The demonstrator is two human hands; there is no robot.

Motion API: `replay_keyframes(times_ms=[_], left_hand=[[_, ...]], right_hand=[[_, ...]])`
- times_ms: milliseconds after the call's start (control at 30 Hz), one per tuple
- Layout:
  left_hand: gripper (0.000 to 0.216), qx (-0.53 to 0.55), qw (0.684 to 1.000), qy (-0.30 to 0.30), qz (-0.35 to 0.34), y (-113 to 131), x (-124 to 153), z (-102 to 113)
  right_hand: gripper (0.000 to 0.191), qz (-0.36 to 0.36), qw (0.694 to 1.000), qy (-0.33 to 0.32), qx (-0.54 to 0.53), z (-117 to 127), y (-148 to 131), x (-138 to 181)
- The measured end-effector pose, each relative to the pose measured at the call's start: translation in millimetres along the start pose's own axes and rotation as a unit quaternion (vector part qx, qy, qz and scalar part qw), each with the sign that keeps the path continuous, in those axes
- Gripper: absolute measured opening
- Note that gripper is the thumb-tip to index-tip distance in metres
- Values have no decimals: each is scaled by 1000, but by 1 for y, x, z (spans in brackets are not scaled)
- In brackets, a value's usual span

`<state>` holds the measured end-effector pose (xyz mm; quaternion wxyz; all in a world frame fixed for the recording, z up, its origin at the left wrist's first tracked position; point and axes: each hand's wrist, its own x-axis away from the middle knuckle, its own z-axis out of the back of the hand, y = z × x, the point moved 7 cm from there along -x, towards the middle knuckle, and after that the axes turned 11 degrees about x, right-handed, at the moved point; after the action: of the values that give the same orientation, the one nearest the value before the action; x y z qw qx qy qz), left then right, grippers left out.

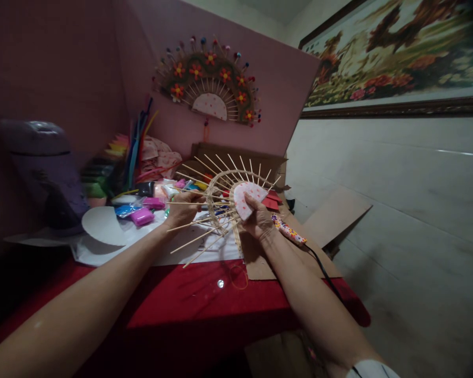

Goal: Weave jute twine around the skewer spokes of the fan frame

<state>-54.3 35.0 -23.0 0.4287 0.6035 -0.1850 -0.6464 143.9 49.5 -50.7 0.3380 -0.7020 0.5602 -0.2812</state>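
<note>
I hold a fan-shaped frame (220,197) of thin wooden sticks, raised above a table with a red cloth (189,299). A pale woven band arcs across the sticks. My right hand (258,220) is closed on the fan's white half-round hub with red dots (246,199). My left hand (183,207) grips the woven band and sticks at the fan's left side, fingers curled. Below the fan lie white paper sheets (142,247) and brown cardboard (256,262).
A finished fan with red flowers (208,84) hangs on the pink board behind. Coloured clay packets (142,215), pipe cleaners (136,147) and a purple appliance (47,168) stand at left. A dotted tool with a black cord (289,231) lies at right, near a white wall and framed picture (394,52).
</note>
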Motion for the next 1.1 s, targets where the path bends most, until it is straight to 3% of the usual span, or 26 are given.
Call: replay_keyframes(times_ms=[367,600,933,1100], left_hand=[[16,-12,996,91,0,1,-3,19],[18,-61,990,128,-18,16,1,24],[24,-192,960,187,-83,33,4,39],[18,-185,958,194,-101,33,3,44]], right_hand=[[17,-11,1000,12,-2,0,0,0],[21,9,1000,-9,10,0,0,-2],[24,15,1000,-17,16,2,0,-6],[21,13,1000,-2,18,4,0,-6]])
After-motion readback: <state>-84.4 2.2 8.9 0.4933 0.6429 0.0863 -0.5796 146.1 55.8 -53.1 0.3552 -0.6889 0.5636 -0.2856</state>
